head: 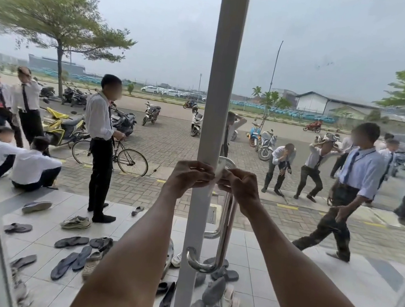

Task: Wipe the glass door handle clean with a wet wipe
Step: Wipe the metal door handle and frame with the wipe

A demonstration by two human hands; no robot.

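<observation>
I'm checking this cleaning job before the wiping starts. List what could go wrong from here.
1. Both hands, left hand and right hand, pinch the thin wet wipe between them; pulling it apart could tear it.
2. The wipe is held up at the white door frame, so the steel handle below may get missed.

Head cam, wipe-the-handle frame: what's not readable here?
- White wet wipe: mostly hidden between the left hand and right hand; its size and folds are unclear.
- Polished steel tubular door handle: the top end is covered by the hands, and the white door frame post hides part of it.
- Whether the handle is dirty or wet: glare, cannot tell.
- Both forearms: cut off by the bottom edge.
</observation>
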